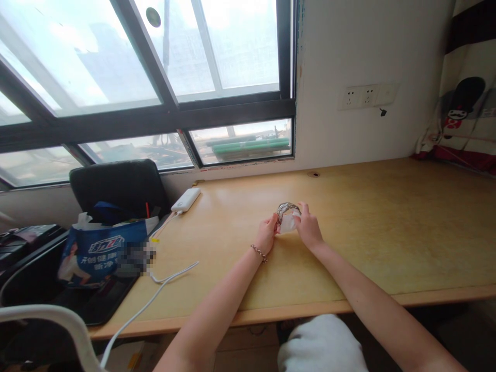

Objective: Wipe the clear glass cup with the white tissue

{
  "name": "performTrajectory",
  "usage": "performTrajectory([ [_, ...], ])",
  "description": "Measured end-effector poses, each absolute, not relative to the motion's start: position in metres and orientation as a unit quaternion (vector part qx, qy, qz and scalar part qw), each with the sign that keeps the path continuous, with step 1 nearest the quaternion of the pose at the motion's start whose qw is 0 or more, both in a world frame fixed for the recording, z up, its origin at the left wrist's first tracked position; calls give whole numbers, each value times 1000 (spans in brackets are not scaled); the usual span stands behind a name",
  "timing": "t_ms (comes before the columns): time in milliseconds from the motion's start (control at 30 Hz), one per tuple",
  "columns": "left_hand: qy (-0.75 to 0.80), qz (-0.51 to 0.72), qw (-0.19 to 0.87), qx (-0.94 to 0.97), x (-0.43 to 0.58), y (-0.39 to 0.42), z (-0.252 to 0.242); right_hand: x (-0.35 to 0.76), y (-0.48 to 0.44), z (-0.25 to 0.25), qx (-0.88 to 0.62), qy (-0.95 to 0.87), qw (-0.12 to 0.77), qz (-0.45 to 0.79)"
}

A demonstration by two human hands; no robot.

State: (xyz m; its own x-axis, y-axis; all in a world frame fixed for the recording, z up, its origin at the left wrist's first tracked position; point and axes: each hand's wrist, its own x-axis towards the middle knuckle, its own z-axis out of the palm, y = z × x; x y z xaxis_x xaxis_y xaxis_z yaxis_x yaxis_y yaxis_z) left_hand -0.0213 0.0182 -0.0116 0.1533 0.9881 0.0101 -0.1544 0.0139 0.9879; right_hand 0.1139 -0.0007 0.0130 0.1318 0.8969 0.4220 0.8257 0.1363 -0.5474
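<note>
Above the middle of the wooden desk, my left hand [268, 230] is closed on the left side of a shiny, silvery, ring-shaped object [287, 205] with a curved upper edge. A white, thin, tissue-like piece [287, 223] fills the lower part of the ring. My right hand [308, 226] is at the right side, its thumb pressed on the white piece and its fingers curled behind the ring. What exactly the shiny object is cannot be made out, and its back is hidden. A braided bracelet is on my left wrist.
The wooden desk [387, 227] runs along the wall under a window. To the left lie a white power bank [186, 199] and a white cable [170, 278]. A blue shopping bag [96, 253] sits on a black chair [116, 181]. A curtain [468, 113] hangs at the right.
</note>
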Motion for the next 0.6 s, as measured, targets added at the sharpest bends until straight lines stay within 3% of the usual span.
performTrajectory([
  [267, 381, 486, 620, 484, -22, 15, -12, 121, 2, 15, -661, -663, 350, 33],
  [400, 355, 452, 609, 546, -21, 8, -3, 128, 11, 11, -673, -601, 423, 86],
  [500, 358, 461, 606, 541, -21, 7, 0, 127, 17, 6, -657, -529, 491, 215],
  [600, 365, 483, 603, 520, -22, 9, -3, 121, 20, 0, -570, -468, 511, 442],
])
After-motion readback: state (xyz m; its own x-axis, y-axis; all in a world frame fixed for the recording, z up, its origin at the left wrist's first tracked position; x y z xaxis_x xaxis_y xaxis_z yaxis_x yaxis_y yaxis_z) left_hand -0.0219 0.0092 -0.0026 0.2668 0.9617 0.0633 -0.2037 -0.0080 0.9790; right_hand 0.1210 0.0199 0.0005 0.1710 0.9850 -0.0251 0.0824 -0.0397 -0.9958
